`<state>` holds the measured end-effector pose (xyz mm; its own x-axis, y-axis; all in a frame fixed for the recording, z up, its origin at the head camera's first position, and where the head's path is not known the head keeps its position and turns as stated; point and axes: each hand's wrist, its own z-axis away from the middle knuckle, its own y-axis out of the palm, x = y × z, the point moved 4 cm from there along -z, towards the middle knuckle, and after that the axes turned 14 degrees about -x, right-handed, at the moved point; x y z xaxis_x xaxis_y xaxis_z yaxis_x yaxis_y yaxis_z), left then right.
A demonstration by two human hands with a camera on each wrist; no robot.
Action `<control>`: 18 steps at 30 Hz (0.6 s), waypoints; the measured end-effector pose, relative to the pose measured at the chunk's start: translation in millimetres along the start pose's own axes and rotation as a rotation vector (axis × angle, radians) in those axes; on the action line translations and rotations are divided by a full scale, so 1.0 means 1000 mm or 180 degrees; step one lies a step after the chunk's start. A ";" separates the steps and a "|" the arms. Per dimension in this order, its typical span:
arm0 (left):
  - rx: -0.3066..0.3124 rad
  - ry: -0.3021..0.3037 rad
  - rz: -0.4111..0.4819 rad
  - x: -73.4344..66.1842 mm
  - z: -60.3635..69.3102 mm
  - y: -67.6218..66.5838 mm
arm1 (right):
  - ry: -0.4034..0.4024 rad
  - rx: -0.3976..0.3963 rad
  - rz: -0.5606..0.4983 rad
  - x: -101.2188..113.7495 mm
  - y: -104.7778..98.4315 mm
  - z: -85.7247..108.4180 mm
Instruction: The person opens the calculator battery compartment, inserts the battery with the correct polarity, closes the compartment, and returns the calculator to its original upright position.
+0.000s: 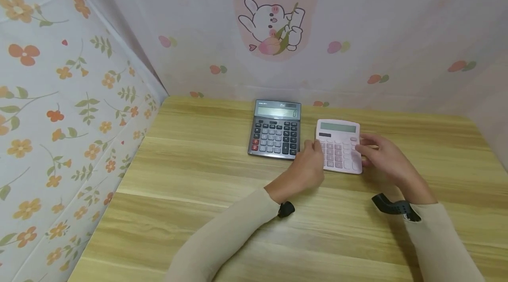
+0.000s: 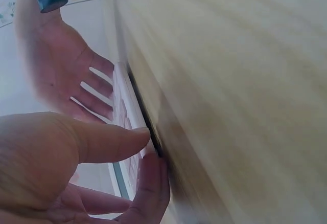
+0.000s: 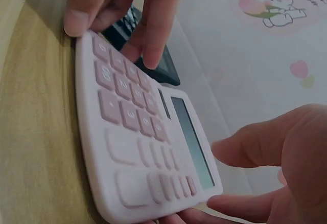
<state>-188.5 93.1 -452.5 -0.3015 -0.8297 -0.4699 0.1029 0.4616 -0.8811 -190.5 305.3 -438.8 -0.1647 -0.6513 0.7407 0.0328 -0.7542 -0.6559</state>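
Note:
A pale pink calculator (image 1: 340, 145) lies face up on the wooden table. My left hand (image 1: 306, 165) is at its left side; in the left wrist view, the thumb (image 2: 115, 139) and a finger pinch the calculator's edge. At the opposite side is my right hand (image 1: 382, 156), its thumb near the right edge. Seen from the left wrist, the right hand's fingers (image 2: 97, 88) extend fairly straight toward the calculator, their tips partly hidden. A larger dark grey calculator (image 1: 274, 129) lies just left of the pink one, its display showing 0.
The light wooden table (image 1: 190, 176) meets a white cloth (image 1: 190, 21) printed with a rabbit and tulip at the back. A flowered cloth (image 1: 59, 141) hangs along the left. Dark bands (image 1: 394, 207) are worn on the wrists, over beige sleeves.

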 end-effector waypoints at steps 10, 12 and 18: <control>0.0007 -0.0012 0.0195 -0.002 -0.014 -0.002 | 0.0072 -0.0111 -0.0314 0.002 -0.001 -0.009; 0.0007 0.0005 0.0210 -0.001 -0.017 -0.001 | -0.0006 -0.0174 -0.0303 0.002 -0.001 -0.011; 0.0065 0.0024 0.0222 -0.004 -0.016 -0.006 | -0.0261 -0.0346 -0.0004 0.001 0.004 -0.018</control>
<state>-203.1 98.6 -444.6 -0.2999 -0.7933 -0.5298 0.1431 0.5117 -0.8472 -208.5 303.6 -443.5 -0.0835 -0.6585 0.7480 -0.0751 -0.7443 -0.6636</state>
